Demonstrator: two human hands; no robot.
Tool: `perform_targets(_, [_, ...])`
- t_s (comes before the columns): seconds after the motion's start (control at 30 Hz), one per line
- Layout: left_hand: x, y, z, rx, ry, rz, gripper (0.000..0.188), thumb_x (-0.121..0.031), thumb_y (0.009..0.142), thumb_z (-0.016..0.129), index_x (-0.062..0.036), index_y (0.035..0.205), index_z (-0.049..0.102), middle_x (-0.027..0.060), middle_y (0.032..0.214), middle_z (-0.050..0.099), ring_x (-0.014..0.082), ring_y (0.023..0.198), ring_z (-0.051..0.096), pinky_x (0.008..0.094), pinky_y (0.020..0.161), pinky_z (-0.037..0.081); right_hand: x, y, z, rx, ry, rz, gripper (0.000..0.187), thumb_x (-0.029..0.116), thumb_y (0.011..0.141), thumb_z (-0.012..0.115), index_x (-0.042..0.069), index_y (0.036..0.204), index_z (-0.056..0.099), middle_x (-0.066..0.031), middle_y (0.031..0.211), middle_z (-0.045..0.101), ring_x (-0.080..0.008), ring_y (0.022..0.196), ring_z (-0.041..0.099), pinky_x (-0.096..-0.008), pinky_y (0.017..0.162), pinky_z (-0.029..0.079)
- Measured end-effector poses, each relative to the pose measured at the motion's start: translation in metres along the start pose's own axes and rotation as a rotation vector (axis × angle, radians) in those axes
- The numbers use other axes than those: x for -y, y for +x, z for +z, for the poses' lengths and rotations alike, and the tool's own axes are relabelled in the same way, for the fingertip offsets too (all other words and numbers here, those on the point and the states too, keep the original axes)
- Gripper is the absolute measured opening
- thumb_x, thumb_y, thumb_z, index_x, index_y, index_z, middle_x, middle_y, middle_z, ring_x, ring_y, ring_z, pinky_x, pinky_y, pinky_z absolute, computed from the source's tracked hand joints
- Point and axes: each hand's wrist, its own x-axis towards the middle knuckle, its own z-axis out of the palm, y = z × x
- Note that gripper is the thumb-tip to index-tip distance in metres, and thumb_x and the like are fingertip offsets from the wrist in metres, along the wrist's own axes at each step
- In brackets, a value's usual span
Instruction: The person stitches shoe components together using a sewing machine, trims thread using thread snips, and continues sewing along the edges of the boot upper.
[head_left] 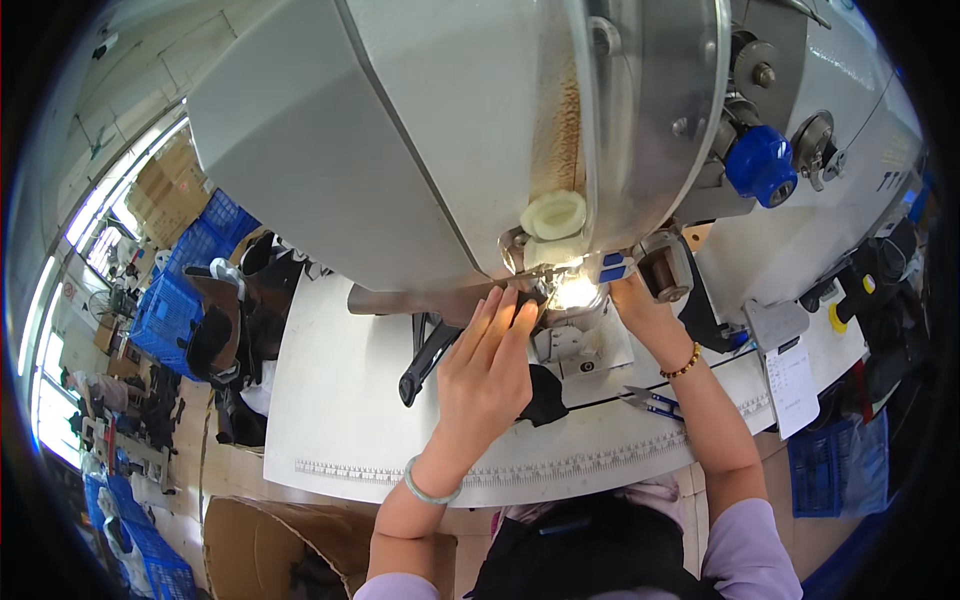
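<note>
My left hand (490,365) lies with fingers stretched out and close together on a dark piece (532,297) beside the lit needle area of a sewing machine (440,130). A black strap-like piece (428,362) sticks out left of this hand, below a brown strip (400,300). My right hand (640,308) is raised on the other side of the needle area, its fingers closed at a small blue and silver tool (613,267), perhaps thread snips. The machine partly hides these fingertips. Black fabric (544,396) lies below the needle area.
Blue-handled thread snips (652,402) lie on the white table (340,400), which has a ruler strip (400,472) along its near edge. A notepad (790,375) hangs at the right. An open cardboard box (250,550) and blue crates (165,320) stand at the left.
</note>
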Motion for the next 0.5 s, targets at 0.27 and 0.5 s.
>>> perform_targets(0.27, [-0.043, 0.006, -0.007, 0.088, 0.255, -0.105, 0.034, 0.003, 0.07, 0.051, 0.0028, 0.102, 0.062, 0.0208, 0.102, 0.063, 0.034, 0.095, 0.063, 0.0366, 0.082, 0.052, 0.0, 0.023, 0.003, 0.182, 0.185, 0.281, 0.014, 0.005, 0.076, 0.054, -0.003, 0.065, 0.05, -0.0173, 0.065, 0.052, -0.0282, 0.062, 0.052, -0.0347, 0.059, 0.04])
perform_targets(0.5, [-0.05, 0.0, -0.017, 0.117, 0.137, -0.194, 0.037, -0.006, 0.079, 0.055, 0.0015, 0.116, 0.057, 0.0199, 0.114, 0.059, 0.0334, 0.105, 0.058, 0.0401, 0.092, 0.044, 0.036, 0.003, -0.008, -0.116, 0.505, 0.664, 0.02, 0.017, 0.087, 0.056, -0.002, 0.095, 0.057, -0.0055, 0.079, 0.059, -0.0103, 0.075, 0.055, -0.0261, 0.065, 0.045])
